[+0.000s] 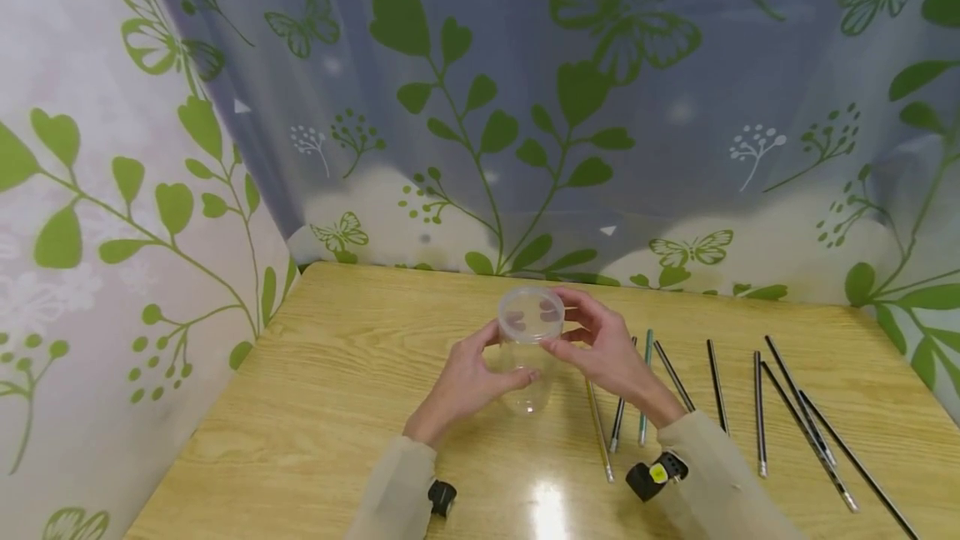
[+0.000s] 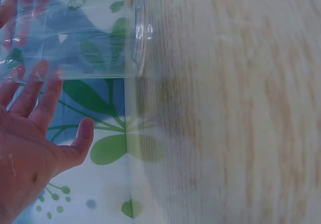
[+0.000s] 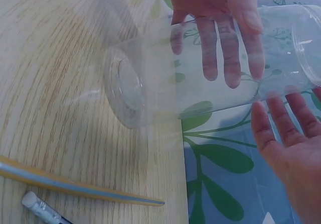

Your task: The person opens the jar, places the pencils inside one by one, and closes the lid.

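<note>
A clear plastic jar with a pale round rim is upright between my two hands, its base close over the table in the wrist views. My left hand cups its left side, with long straight fingers at the wall and the thumb stretched across the front in the head view. In the left wrist view that thumb stands away from the wall. My right hand holds the upper right side, thumb and bent fingers around the rim. Through the wall, left fingers show in the right wrist view.
Right of the jar lie a yellow pencil, a green pencil and several dark pencils, some crossing each other. A patterned curtain hangs at the back edge of the wooden table, another cloth at the left.
</note>
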The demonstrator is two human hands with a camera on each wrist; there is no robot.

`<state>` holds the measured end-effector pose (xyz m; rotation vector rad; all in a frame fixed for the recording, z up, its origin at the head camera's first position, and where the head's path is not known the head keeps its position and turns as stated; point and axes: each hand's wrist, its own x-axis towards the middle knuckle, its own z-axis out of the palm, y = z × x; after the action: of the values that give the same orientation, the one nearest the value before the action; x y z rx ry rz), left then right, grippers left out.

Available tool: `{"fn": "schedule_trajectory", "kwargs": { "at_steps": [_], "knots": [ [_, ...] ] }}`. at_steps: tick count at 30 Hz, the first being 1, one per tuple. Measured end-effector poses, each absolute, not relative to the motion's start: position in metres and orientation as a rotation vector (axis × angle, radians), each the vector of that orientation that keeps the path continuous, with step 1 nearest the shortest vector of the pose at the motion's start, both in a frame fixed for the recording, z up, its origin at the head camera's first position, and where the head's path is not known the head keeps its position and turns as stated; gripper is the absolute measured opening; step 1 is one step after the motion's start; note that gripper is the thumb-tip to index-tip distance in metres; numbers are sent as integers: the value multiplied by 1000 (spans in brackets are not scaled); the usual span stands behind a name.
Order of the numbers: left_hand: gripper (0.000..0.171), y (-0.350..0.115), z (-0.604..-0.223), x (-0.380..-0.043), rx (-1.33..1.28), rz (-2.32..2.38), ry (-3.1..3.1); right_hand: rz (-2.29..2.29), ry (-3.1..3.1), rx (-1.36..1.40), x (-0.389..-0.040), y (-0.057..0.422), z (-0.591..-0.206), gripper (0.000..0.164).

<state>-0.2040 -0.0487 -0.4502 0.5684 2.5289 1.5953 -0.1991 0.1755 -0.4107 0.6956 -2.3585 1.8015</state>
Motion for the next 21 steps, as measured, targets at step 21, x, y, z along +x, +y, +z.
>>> {"fn": "schedule_trajectory", "kwargs": {
  "at_steps": [21],
  "knots": [
    [74, -49, -449, -205, 576, 1601, 2523, 1714, -2393, 695, -203, 168, -407, 66]
  ]
}}
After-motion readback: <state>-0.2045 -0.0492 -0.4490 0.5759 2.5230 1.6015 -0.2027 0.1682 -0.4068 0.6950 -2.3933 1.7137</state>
